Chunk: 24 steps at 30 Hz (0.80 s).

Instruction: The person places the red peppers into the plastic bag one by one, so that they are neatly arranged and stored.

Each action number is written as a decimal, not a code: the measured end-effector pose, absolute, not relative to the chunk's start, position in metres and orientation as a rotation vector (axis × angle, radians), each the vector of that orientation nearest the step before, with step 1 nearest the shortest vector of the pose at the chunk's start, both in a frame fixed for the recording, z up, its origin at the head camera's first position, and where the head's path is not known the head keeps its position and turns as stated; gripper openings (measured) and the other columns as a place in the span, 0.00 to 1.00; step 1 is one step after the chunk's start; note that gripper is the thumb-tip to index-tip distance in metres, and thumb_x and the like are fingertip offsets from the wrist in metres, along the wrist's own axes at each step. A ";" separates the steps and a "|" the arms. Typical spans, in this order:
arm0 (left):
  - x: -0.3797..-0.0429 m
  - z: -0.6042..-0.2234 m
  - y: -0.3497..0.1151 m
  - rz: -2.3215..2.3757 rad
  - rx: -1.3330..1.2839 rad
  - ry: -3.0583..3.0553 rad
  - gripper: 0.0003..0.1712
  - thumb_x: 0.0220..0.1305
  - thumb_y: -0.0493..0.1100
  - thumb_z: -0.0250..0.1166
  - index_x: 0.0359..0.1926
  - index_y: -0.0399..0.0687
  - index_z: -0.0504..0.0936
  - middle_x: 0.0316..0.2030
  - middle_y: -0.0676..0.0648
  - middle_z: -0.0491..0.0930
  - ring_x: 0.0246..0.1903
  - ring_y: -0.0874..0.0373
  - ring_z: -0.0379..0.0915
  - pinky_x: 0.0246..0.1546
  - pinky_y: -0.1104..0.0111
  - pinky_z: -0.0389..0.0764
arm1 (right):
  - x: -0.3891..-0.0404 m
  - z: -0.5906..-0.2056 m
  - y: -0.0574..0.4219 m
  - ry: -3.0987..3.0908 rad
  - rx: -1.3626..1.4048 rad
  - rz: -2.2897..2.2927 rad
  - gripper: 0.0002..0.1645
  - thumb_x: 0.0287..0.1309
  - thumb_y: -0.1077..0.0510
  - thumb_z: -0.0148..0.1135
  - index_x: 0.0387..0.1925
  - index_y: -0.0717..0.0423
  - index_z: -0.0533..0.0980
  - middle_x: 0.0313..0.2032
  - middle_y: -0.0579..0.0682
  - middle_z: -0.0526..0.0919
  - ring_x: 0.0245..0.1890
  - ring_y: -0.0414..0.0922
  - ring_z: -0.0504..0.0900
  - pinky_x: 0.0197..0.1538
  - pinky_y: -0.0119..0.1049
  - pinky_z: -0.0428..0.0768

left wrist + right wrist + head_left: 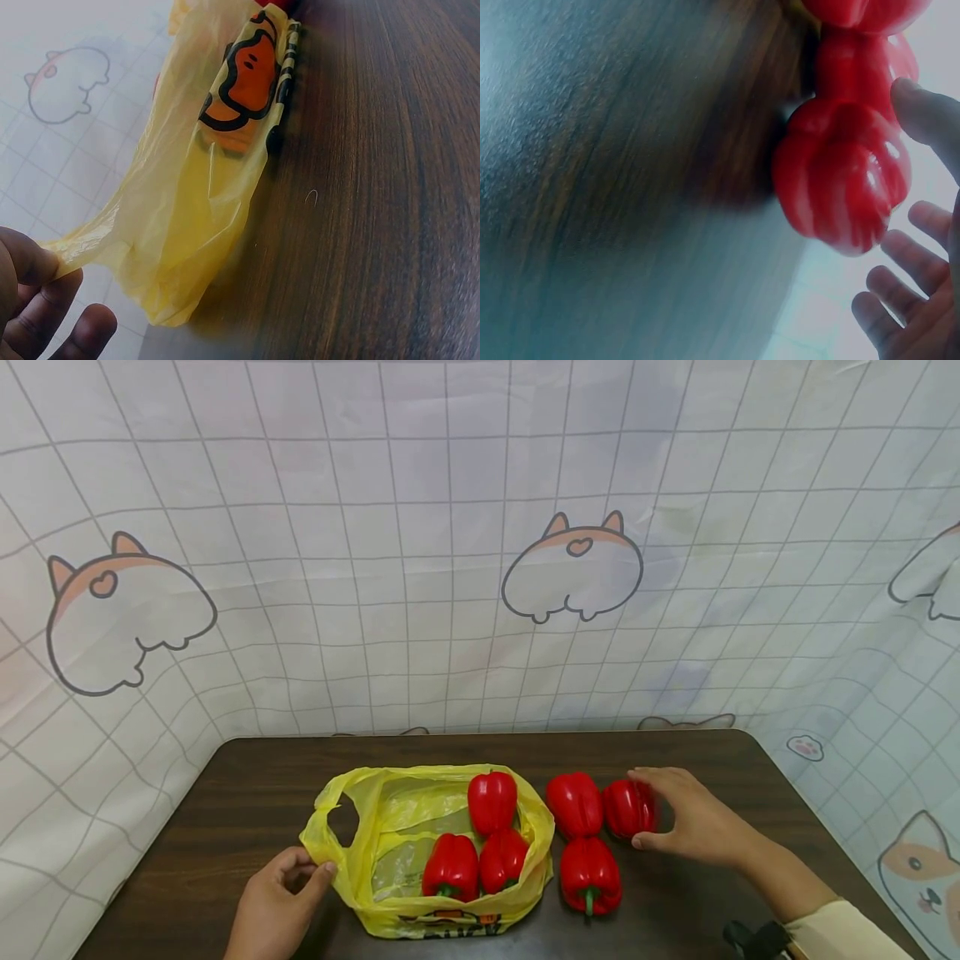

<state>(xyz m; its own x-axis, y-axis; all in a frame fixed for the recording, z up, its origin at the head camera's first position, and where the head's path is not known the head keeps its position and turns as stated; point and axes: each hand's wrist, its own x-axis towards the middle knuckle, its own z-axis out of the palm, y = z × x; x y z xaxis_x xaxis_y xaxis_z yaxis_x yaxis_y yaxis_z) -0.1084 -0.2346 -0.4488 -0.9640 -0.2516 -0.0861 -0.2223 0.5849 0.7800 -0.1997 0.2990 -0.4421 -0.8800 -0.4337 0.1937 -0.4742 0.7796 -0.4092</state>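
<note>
Rightward of the yellow bag point(356, 878), the outermost red pepper point(628, 808) is seen on the dark table point(225, 835), farther from the bag than the rear pepper point(574, 805) and the front pepper point(590, 877), both set just beside the bag's right edge. On the side away from the bag, it is flanked by the right hand point(690, 818), whose thumb and fingers are spread about it with no closed grip shown; the pepper thus lies bagward of the palm, and the right hand is clearly the nearer. Between it and the bag, the rear pepper is placed. Its stem is not shown, so the direction of its long axis cannot be told. At the bag's left end, the handle is pinched by the left hand point(273, 902); towards the bag's right end, three red peppers point(450, 867) are contained.
</note>
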 end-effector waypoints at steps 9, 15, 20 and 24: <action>-0.108 -0.449 -0.235 -1.350 0.411 -2.765 0.20 0.69 0.56 0.69 0.45 0.44 0.84 0.36 0.51 0.84 0.37 0.58 0.80 0.33 0.63 0.77 | -0.202 -0.446 0.302 -2.903 0.724 0.713 0.55 0.46 0.43 0.83 0.70 0.62 0.69 0.67 0.61 0.73 0.66 0.65 0.67 0.61 0.68 0.68; -0.107 -0.450 -0.235 -1.358 0.397 -2.756 0.25 0.66 0.62 0.69 0.45 0.44 0.84 0.36 0.52 0.84 0.36 0.58 0.80 0.32 0.62 0.77 | -0.204 -0.450 0.305 -2.912 0.713 0.708 0.54 0.45 0.47 0.84 0.69 0.62 0.69 0.65 0.62 0.74 0.65 0.66 0.68 0.60 0.68 0.69; -0.107 -0.450 -0.235 -1.360 0.407 -2.748 0.20 0.68 0.56 0.69 0.45 0.43 0.84 0.35 0.51 0.84 0.36 0.58 0.80 0.32 0.63 0.77 | -0.205 -0.453 0.307 -2.923 0.701 0.734 0.54 0.45 0.49 0.84 0.70 0.63 0.68 0.65 0.63 0.73 0.65 0.67 0.68 0.61 0.68 0.68; -0.108 -0.451 -0.234 -1.364 0.413 -2.746 0.18 0.69 0.54 0.69 0.45 0.43 0.84 0.35 0.50 0.84 0.36 0.58 0.80 0.32 0.63 0.77 | -0.206 -0.456 0.308 -2.936 0.683 0.751 0.53 0.46 0.50 0.83 0.70 0.62 0.67 0.65 0.63 0.73 0.65 0.67 0.69 0.60 0.67 0.69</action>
